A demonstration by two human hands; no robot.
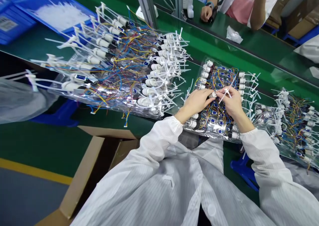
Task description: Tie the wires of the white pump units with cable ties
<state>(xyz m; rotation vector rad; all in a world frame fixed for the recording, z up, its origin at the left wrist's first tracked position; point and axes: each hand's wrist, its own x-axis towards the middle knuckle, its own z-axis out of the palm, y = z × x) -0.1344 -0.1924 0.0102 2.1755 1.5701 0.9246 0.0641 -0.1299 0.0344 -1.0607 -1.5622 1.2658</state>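
Over a clear plastic tray [204, 130] of wired parts, my two hands meet at one white cylinder [213, 95]. My left hand [195, 103] is closed on this cylinder, with thumb and fingertips around it. A white cable tie [226, 92] is pinched between the fingers of my right hand [233, 101], right beside the cylinder. Around them in the tray lie white-and-black cylinders [194, 123], small blue boards [213, 120] and tangled yellow, red and blue wires [219, 76]. Looped cable ties stick out at the tray's right side. My fingers partly hide the joined spot.
To the left lies a larger batch of wired cylinders [119, 66]; another batch [296, 119] is at the right. A blue bin [87, 15] holds loose white ties. An open cardboard box [86, 166] stands below the bench. Across a metal post [147, 7], another person's hand [206, 13] rests.
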